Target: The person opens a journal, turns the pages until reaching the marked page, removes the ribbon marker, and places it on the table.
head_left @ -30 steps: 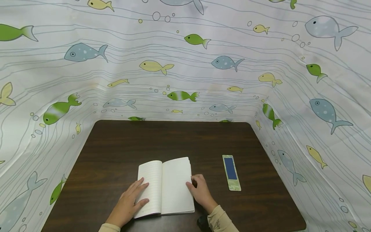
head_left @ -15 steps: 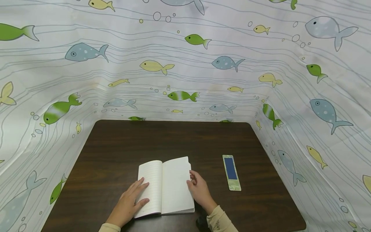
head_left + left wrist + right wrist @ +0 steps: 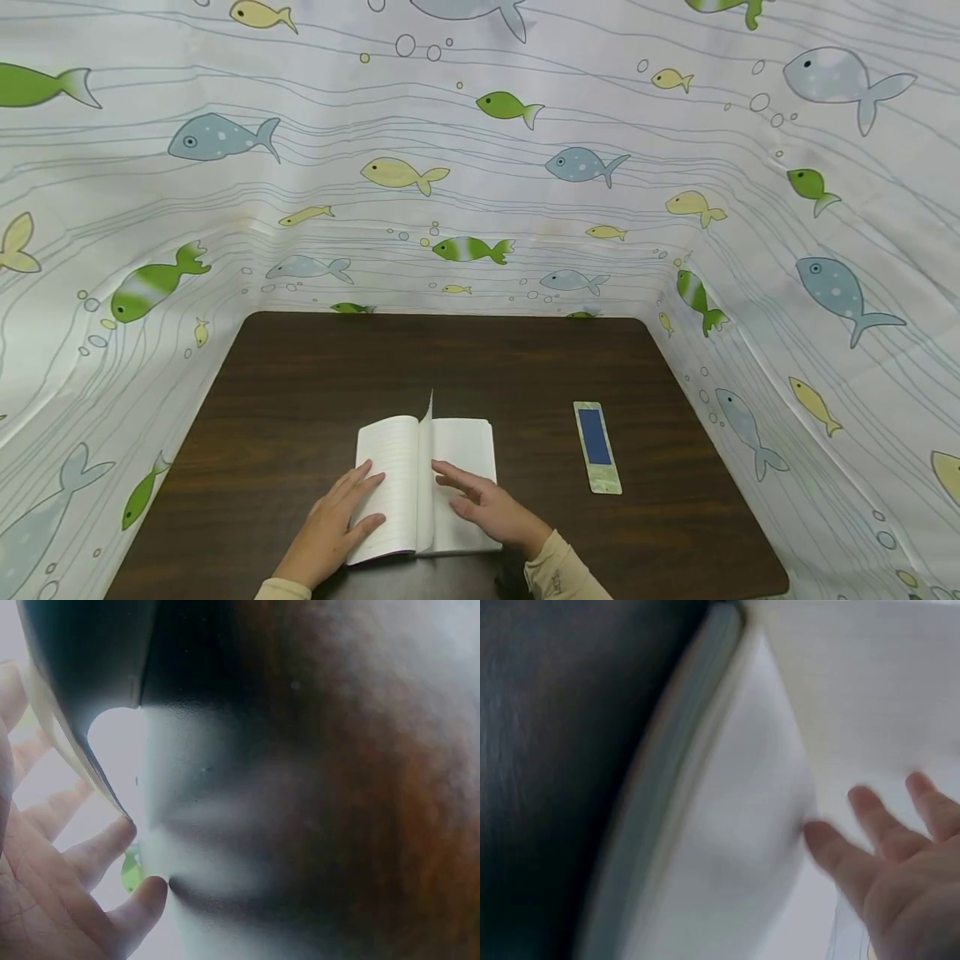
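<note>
An open notebook [image 3: 468, 442] lies on the dark table, its left page faintly ruled. My left hand [image 3: 330, 525] rests on that left page with its fingers spread. One leaf [image 3: 425, 492] stands nearly upright close to the notebook's spine. Over the right page, my right hand [image 3: 491, 508] reaches with extended fingers to this leaf. In the right wrist view the same hand [image 3: 907, 877] has its fingers apart, and one fingertip presses the bent leaf [image 3: 750, 787]. In the left wrist view, the left hand [image 3: 60, 877] shows its fingertips near the notebook's edge.
To the right of the notebook lies a flat, narrow card-like object [image 3: 597, 450] with a blue panel and pale green ends. The brown wood-grain table [image 3: 450, 358] is bordered by white fabric [image 3: 480, 200] printed with fish.
From the notebook's right edge, my right hand has moved left, swinging a leaf up toward the spine. Its fingers have straightened. The left hand has stayed in place.
</note>
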`<state>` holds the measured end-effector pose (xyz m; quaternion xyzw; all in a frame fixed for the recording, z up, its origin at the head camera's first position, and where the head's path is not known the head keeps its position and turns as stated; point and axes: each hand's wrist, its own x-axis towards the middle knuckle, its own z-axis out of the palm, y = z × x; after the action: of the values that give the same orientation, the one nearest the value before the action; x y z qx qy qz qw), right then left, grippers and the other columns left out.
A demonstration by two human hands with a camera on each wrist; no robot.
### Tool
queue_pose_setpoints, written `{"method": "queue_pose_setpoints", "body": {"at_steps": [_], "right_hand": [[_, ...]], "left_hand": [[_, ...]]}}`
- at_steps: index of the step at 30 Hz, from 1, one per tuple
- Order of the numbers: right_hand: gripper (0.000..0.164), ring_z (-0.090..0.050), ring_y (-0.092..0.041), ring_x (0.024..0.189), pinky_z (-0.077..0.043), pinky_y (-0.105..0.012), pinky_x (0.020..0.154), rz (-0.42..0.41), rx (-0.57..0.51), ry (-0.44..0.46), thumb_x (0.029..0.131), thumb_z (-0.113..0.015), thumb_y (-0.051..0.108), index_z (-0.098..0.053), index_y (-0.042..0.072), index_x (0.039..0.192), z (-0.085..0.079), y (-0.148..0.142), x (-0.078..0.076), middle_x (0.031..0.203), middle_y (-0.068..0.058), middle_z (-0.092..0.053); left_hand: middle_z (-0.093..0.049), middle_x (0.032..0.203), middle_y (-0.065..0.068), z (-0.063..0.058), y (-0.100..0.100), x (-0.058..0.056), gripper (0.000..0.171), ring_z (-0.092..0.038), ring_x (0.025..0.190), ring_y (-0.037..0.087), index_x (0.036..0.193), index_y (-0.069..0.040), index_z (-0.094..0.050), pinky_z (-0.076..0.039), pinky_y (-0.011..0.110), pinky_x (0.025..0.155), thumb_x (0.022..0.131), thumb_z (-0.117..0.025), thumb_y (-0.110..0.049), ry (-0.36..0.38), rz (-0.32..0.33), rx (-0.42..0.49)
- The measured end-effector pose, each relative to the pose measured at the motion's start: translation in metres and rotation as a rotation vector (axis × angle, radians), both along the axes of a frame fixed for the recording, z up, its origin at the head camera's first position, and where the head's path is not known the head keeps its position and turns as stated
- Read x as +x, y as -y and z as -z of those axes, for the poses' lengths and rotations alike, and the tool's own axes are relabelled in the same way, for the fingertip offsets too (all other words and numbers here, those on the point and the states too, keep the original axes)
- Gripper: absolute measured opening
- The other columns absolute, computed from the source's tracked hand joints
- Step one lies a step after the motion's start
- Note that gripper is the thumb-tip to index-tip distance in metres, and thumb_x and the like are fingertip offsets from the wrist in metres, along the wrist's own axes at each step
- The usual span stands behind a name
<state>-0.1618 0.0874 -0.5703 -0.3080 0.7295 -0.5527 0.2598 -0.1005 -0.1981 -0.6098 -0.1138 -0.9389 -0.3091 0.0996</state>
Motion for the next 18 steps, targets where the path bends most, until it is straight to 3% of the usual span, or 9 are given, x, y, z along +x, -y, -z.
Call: {"method": "queue_pose_setpoints", "body": {"at_steps": [4, 8, 11, 15, 18], "right_hand": [[0.057, -0.028, -0.02, 0.145, -0.036, -0.038, 0.11, -0.111, 0.127, -0.218, 0.101, -0.051, 0.029, -0.029, 0.024, 0.153, 0.002, 0.013, 0.005, 0.16, 0.001, -0.023], [0.058, -0.025, -0.022, 0.146, -0.034, -0.036, 0.111, -0.19, 0.23, -0.446, 0.097, -0.058, 0.033, -0.036, 0.025, 0.15, 0.002, 0.027, 0.009, 0.161, -0.004, -0.017], [0.058, -0.022, -0.025, 0.146, -0.034, -0.04, 0.111, -0.219, 0.282, -0.531, 0.094, -0.062, 0.035, -0.041, 0.026, 0.147, 0.001, 0.035, 0.012, 0.161, -0.007, -0.015], [0.055, -0.021, -0.028, 0.146, -0.037, -0.053, 0.107, -0.222, 0.393, -0.636, 0.093, -0.061, 0.041, -0.044, 0.032, 0.145, 0.0, 0.041, 0.016, 0.161, -0.005, -0.018], [0.054, -0.022, -0.029, 0.146, -0.038, -0.059, 0.102, -0.222, 0.453, -0.679, 0.094, -0.057, 0.045, -0.042, 0.037, 0.145, -0.001, 0.044, 0.018, 0.162, -0.003, -0.016]], "left_hand": [[-0.043, 0.15, 0.004, -0.001, -0.001, 0.0, 0.057, -0.041, 0.135, 0.03, 0.138, -0.024, -0.054, -0.038, 0.066, 0.093, 0.087, -0.067, -0.047, 0.022, -0.005, -0.013], [-0.045, 0.148, 0.008, -0.002, -0.001, 0.001, 0.058, -0.042, 0.133, 0.034, 0.135, -0.015, -0.056, -0.04, 0.067, 0.091, 0.082, -0.076, -0.029, -0.019, -0.002, -0.013], [-0.049, 0.144, 0.011, -0.001, 0.001, 0.001, 0.061, -0.044, 0.131, 0.036, 0.132, -0.01, -0.058, -0.041, 0.062, 0.093, 0.076, -0.079, -0.016, -0.079, 0.006, -0.008], [-0.051, 0.142, 0.01, -0.002, 0.005, -0.001, 0.059, -0.044, 0.13, 0.032, 0.134, -0.012, -0.057, -0.028, 0.026, 0.112, 0.078, -0.076, -0.016, -0.124, 0.027, 0.011], [-0.05, 0.143, 0.007, -0.005, 0.009, -0.002, 0.058, -0.047, 0.128, 0.028, 0.132, -0.014, -0.058, -0.012, 0.002, 0.105, 0.078, -0.077, -0.018, -0.122, 0.007, 0.041]]}}
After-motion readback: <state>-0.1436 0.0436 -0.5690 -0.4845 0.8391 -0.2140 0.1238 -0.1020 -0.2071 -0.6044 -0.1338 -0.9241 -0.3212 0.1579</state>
